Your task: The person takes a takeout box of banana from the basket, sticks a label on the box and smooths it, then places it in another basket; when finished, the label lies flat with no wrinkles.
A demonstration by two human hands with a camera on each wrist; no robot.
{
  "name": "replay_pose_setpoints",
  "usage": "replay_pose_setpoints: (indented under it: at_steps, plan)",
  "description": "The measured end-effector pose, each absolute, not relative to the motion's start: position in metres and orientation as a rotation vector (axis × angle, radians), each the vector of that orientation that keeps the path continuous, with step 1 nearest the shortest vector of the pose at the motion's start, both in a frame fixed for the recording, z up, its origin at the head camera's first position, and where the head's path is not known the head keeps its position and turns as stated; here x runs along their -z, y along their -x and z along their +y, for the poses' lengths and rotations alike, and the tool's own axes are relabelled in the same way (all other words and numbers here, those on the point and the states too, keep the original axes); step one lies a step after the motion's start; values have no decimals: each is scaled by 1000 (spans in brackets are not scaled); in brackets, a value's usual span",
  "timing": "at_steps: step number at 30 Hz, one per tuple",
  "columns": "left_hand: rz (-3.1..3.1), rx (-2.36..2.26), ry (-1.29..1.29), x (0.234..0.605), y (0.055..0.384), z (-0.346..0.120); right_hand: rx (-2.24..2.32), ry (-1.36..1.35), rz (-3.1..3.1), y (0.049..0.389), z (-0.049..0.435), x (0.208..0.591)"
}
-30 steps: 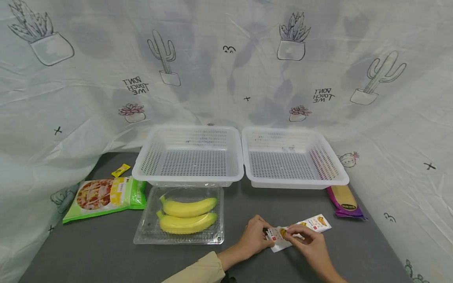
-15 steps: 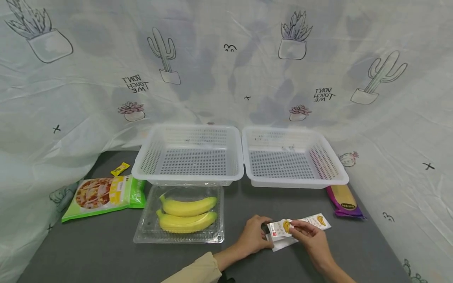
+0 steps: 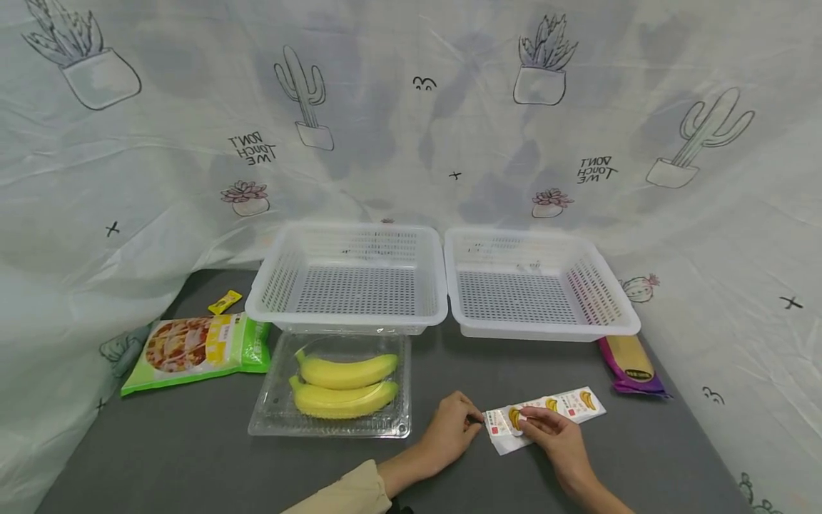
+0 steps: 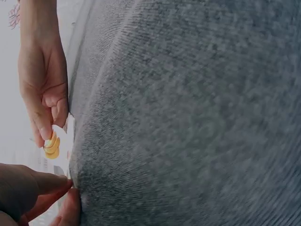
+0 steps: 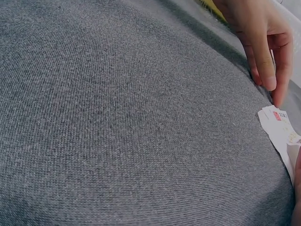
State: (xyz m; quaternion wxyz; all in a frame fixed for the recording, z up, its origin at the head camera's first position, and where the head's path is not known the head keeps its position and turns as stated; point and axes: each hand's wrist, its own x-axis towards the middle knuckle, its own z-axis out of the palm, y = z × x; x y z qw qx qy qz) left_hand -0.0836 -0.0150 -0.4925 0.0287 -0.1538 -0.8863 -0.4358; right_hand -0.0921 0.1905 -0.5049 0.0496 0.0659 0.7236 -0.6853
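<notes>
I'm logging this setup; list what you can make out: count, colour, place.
Baskets: 2, white, back.
Box: 1, clear, centre-left.
Bananas: 2, yellow, in the box.
Large packet: 1, green, left.
Small packet: 1, yellow, behind large packet.
Pouch: 1, purple and yellowish, right.
Banana labels: at least 3, white, front right.
Table: 1, grey, underneath.
Curtain: 1, printed white, around.
Sleeve: 1, beige, left arm.
Left hand: 1, bare, beside the labels.
Right hand: 1, bare, pinches a label.
</notes>
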Motion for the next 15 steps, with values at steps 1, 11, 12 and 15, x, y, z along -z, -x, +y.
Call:
replay_pose_setpoints:
  at_steps: [1, 11, 12, 15]
  plan:
    - [-2756, 1302, 488, 492, 84, -15, 2078, -209, 2209, 92, 191, 505]
    - [-2782, 1282, 516, 489, 85, -14, 2047, -234, 2210, 94, 192, 506]
    - [-2745, 1347, 499, 490, 85, -14, 2045, -237, 2210, 94, 192, 506]
    - [-2603, 1576, 435, 494, 86, -11, 2028, -251, 2209, 95, 191, 506]
